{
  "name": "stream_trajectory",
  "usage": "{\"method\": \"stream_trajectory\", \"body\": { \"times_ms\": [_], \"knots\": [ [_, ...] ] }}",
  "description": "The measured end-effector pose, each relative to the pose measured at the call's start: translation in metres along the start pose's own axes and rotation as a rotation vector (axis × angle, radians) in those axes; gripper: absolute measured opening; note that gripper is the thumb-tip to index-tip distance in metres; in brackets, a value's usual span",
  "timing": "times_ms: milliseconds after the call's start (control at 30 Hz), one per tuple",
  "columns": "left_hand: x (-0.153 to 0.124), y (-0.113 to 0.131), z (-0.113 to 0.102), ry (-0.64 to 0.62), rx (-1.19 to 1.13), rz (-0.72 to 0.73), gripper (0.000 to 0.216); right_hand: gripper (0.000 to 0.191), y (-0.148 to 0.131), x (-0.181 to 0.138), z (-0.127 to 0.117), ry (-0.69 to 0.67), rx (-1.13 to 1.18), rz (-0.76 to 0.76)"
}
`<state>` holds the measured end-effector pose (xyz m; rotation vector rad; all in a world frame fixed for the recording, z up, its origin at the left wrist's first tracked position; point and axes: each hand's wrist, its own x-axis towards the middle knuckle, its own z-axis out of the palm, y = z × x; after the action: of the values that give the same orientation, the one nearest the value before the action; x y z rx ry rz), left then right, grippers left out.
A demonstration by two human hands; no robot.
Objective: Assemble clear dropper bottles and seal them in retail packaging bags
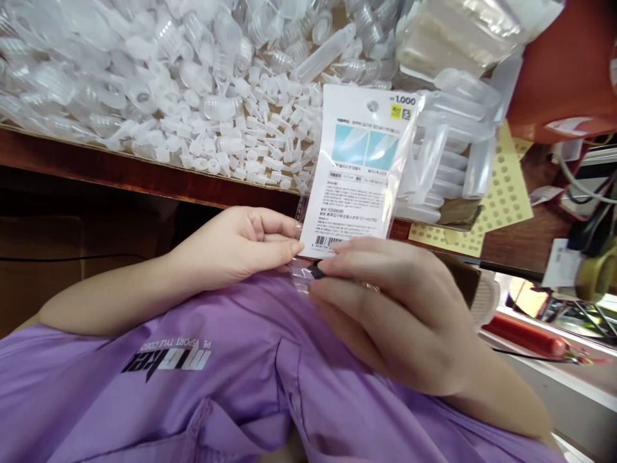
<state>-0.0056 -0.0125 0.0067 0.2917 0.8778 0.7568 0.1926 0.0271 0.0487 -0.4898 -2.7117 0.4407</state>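
I hold a clear plastic retail packet (pixel 359 170) with a white printed card and barcode upright over my purple shirt. My left hand (pixel 236 247) pinches the packet's lower left corner between thumb and fingers. My right hand (pixel 395 302) is closed on the packet's bottom edge, where a small dark bit shows at the fingertips. The packet contains clear plastic tubes (pixel 434 161) that show at its right side.
A big heap of small clear plastic bottles and white caps (pixel 193 83) fills the brown table (pixel 96 164) behind. Yellow dotted sticker sheets (pixel 506 199) lie at right, with a red box (pixel 563 71), cables and a red tool (pixel 525 337) beyond.
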Motion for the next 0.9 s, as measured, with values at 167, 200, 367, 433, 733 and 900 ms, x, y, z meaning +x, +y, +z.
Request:
{"method": "stream_trajectory", "body": {
  "times_ms": [167,200,367,433,733,900],
  "knots": [
    [0.003,-0.002,-0.004,-0.031,0.045,-0.006,0.021,0.005,-0.001,0.018,0.0,-0.108,0.073,0.254],
    [0.003,-0.002,-0.004,-0.038,0.048,-0.007,0.022,0.006,-0.001,0.021,0.001,-0.119,0.067,0.275],
    [0.003,-0.002,-0.005,-0.085,0.024,-0.01,0.024,0.01,-0.003,0.031,0.003,-0.134,-0.017,0.313],
    [0.003,-0.002,-0.007,-0.103,0.049,-0.021,0.023,0.011,-0.003,0.032,0.005,-0.123,-0.056,0.319],
    [0.003,-0.003,-0.014,-0.135,0.215,-0.031,0.014,0.012,-0.006,0.035,0.006,-0.156,-0.128,0.36],
    [0.002,-0.003,-0.014,-0.12,0.25,0.02,0.014,0.01,-0.007,0.033,0.008,-0.13,-0.139,0.365]
  ]
}}
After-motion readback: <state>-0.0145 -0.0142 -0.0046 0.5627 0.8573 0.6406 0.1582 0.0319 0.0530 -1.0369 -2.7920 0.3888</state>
